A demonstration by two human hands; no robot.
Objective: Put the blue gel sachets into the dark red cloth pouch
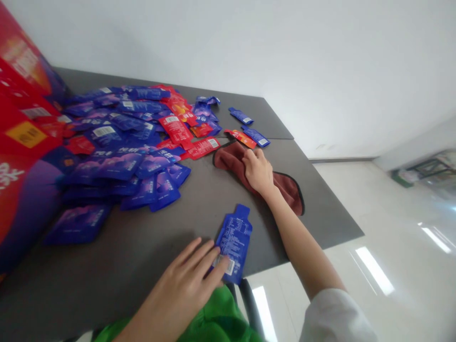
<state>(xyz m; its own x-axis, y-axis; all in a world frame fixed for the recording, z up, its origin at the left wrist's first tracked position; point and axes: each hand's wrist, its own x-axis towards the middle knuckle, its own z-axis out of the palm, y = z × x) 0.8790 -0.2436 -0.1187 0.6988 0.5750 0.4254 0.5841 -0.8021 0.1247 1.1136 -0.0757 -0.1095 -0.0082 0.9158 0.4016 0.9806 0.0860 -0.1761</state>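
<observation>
While clenching a fold of the one brown cloth in the fingers of the right hand, resting the left hand on the barcode end of one blue pouch, with fingers outstretched and released. Lying flat on the counter, near its front edge. Beyond the cloth, scattered toward the wall: two small pouches, both blue, and one red pouch. To the left, heaped in one pile: many blue and red pouches, overlapping too much to count. Beside that, red packaging, number unclear.
</observation>
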